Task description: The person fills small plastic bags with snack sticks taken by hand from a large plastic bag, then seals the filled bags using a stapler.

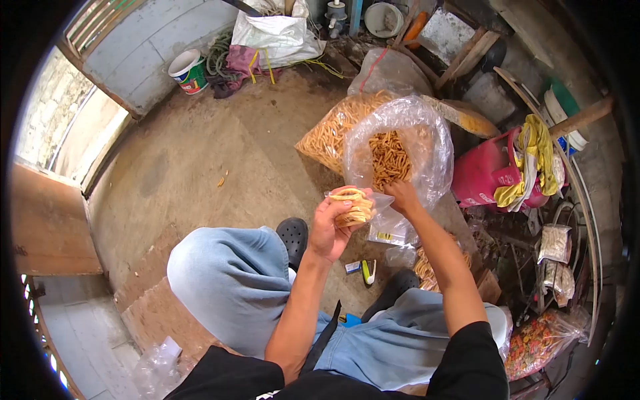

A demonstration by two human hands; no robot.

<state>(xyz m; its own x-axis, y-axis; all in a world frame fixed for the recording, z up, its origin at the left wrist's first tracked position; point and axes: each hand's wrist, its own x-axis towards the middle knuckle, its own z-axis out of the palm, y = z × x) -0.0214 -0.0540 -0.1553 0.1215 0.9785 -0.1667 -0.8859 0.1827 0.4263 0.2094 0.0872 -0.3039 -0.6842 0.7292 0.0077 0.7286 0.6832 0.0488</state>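
My left hand [327,225] is closed around a small clear plastic bag [381,202] with pale yellow snack sticks [353,207] in it. The bag's loose open end points right, toward my other hand. At the near edge of a large open plastic bag [437,150], my right hand [401,196] has its fingers curled in by the brown snack sticks [389,157]; its fingertips are hidden. Below, near my shoes, a green and white stapler [368,272] lies on the floor beside a small blue and white box [353,267].
Behind the open bag leans another full bag of snack sticks [337,130]. A pink gas cylinder [483,170] with a yellow cloth [537,157] stands at the right. Clear plastic packaging [389,233] lies below my hands. A paint bucket [189,72] stands by the far wall.
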